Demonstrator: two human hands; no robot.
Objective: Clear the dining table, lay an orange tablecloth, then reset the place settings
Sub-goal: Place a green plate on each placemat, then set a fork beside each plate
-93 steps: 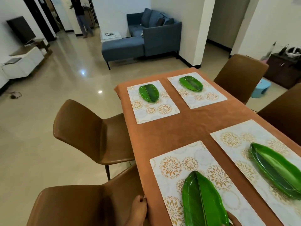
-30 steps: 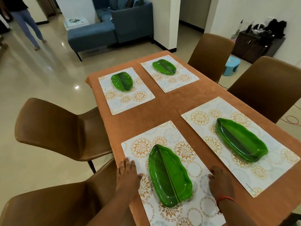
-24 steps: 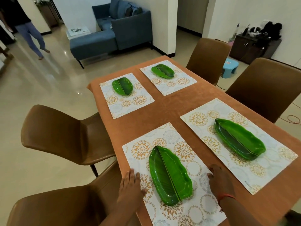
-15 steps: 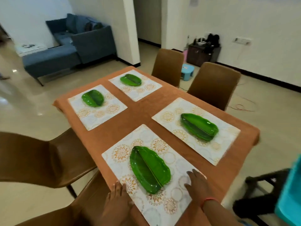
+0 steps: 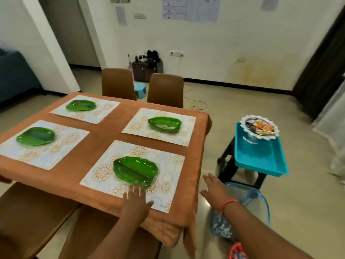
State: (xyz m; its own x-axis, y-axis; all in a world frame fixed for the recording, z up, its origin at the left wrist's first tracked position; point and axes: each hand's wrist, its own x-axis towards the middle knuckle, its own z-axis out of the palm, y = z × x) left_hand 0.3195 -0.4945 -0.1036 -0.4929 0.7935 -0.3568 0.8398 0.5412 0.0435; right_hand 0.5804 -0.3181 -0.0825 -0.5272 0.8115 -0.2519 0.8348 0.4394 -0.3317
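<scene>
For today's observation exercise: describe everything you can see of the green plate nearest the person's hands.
The nearest plate is glossy green, leaf-shaped, with a raised rim and a midrib line running along its length; it looks like plastic. It holds nothing and lies flat at the middle of a white placemat with orange flower prints, on the orange tablecloth. The left hand lies open on the mat, fingertips at the plate's near rim. The right hand hangs off the table.

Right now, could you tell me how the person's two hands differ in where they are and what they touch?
The left hand rests flat on the nearest placemat, by the green leaf plate; the right hand hangs off the table's side above the floor, touching nothing. Both are open with fingers straight.
</scene>
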